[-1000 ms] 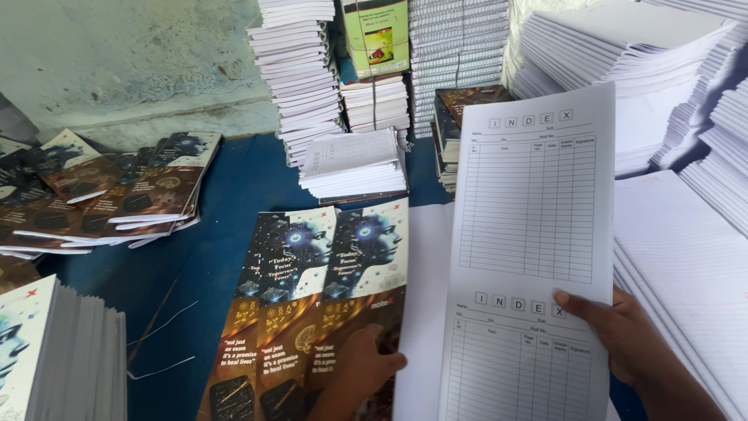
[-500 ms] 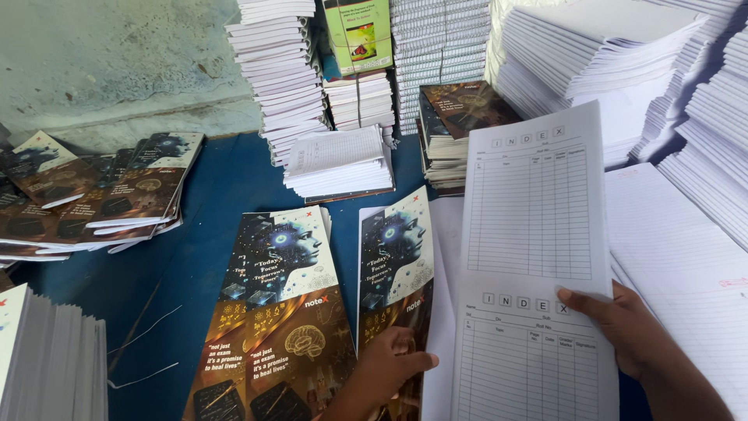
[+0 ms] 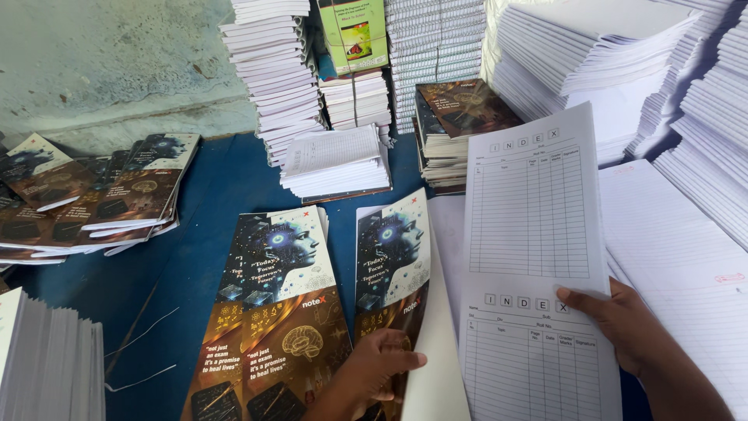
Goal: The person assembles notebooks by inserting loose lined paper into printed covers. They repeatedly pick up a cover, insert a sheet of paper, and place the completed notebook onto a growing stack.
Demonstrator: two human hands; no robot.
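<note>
Down low, centre: left hand [image 3: 374,373] pinches the bottom edge of a printed cover sheet [image 3: 392,269], thumb on top, fingers curled beneath; the sheet is lifted and curls up off the white stack [image 3: 436,374] under it. Cover shows a face in profile over dark, gold-brown art.

Right hand [image 3: 627,327] grips a white index sheet [image 3: 530,257] by its right edge, thumb pressed flat on the front, fingers hidden behind. Sheet stands tilted upright, ruled tables printed top and bottom.

Just left of the lifted cover, a pile of matching covers [image 3: 273,312] lies flat on the blue table [image 3: 210,203]. Further covers [image 3: 117,199] fan out in a loose heap at far left, near the pale wall [image 3: 117,54].

Back row: tall stacks of white page blocks [image 3: 273,70], a shorter slanted stack [image 3: 335,160], one cover-topped stack [image 3: 460,117], a green box [image 3: 354,31]. Right side: ruled white sheets [image 3: 678,249], large piles [image 3: 600,47] behind. Thin strands, possibly thread [image 3: 140,343], on the table at lower left, beside a paper stack edge [image 3: 47,366].
</note>
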